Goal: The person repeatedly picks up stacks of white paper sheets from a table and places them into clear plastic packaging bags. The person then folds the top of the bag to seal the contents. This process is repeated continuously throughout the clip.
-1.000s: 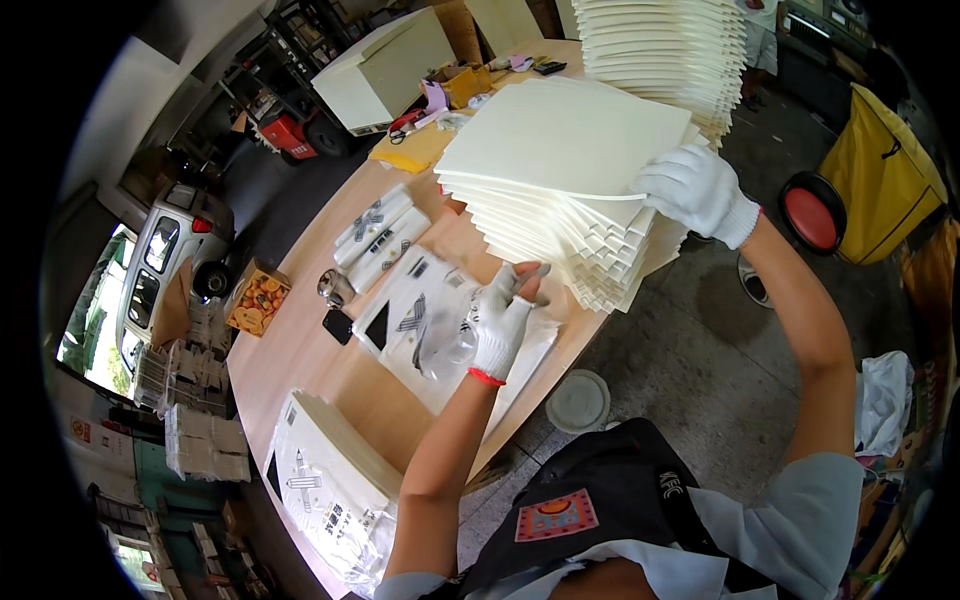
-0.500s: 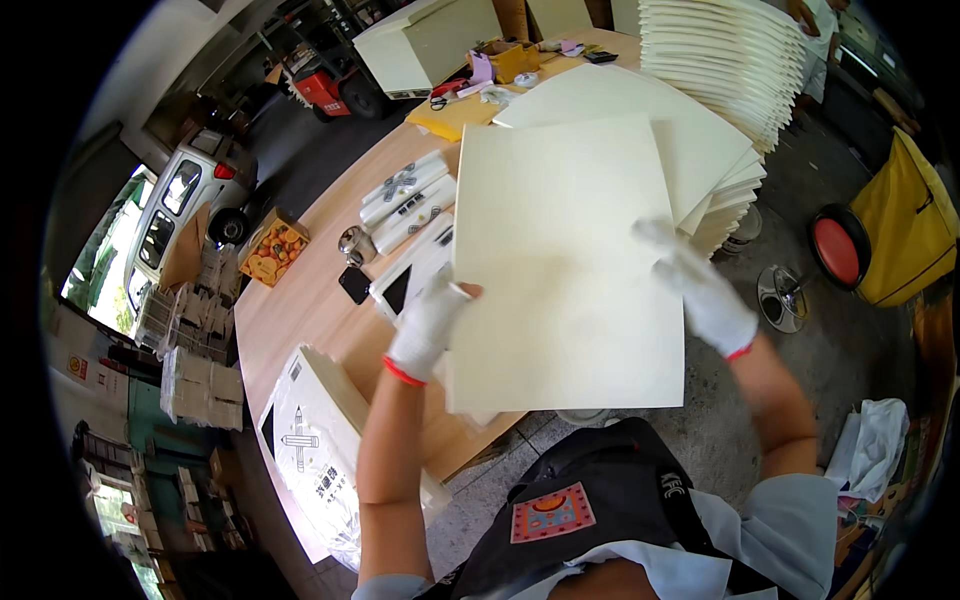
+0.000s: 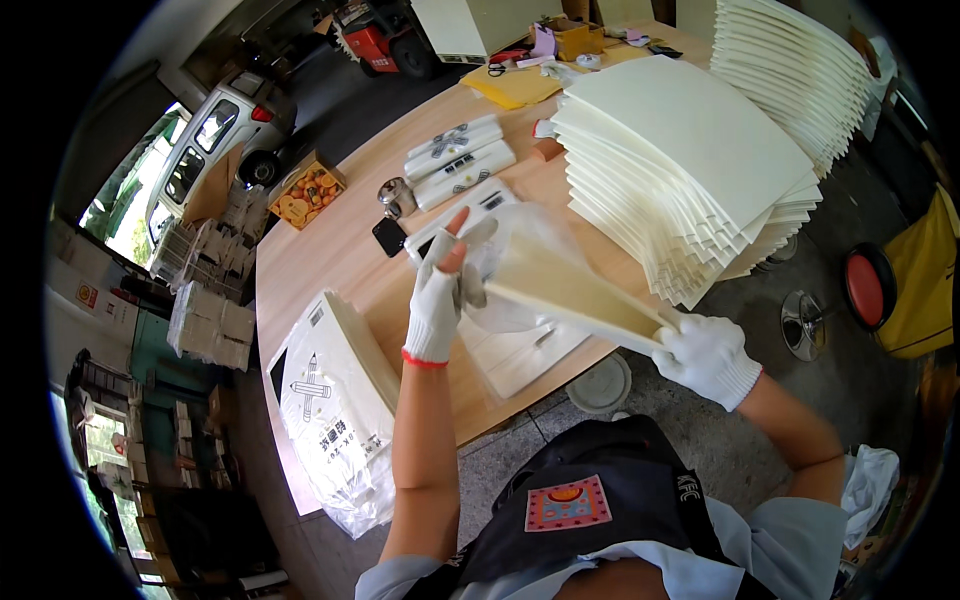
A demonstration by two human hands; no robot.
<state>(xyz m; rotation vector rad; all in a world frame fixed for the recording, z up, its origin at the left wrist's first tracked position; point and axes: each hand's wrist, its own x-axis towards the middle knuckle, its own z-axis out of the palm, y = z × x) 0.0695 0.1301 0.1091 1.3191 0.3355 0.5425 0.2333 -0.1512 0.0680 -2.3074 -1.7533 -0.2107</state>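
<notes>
My right hand [image 3: 706, 358], in a white glove with a red cuff, grips one end of a thin stack of cream paper sheets [image 3: 575, 292]. The sheets are tilted and seen nearly edge-on above the table's near edge. A clear plastic bag [image 3: 545, 225] bulges around and behind their far end. At that end my left hand [image 3: 440, 298], also gloved with bare fingertips, has its fingers bent at the bag's edge; motion blurs the exact hold. Under them lies a flat white plastic bag [image 3: 520, 365].
A tall fanned stack of cream sheets [image 3: 690, 140] stands right, with another pile [image 3: 790, 75] behind. Printed wrapped packs [image 3: 335, 395] lie left. Rolled packs [image 3: 460, 160], a phone [image 3: 389, 237], a metal pot [image 3: 397, 197] and an orange-patterned box [image 3: 308, 192] occupy the table [image 3: 330, 255].
The sheets, earlier held broad side up between both hands, are now tipped edge-on with the clear bag at their far end. My right hand has moved down to their near end.
</notes>
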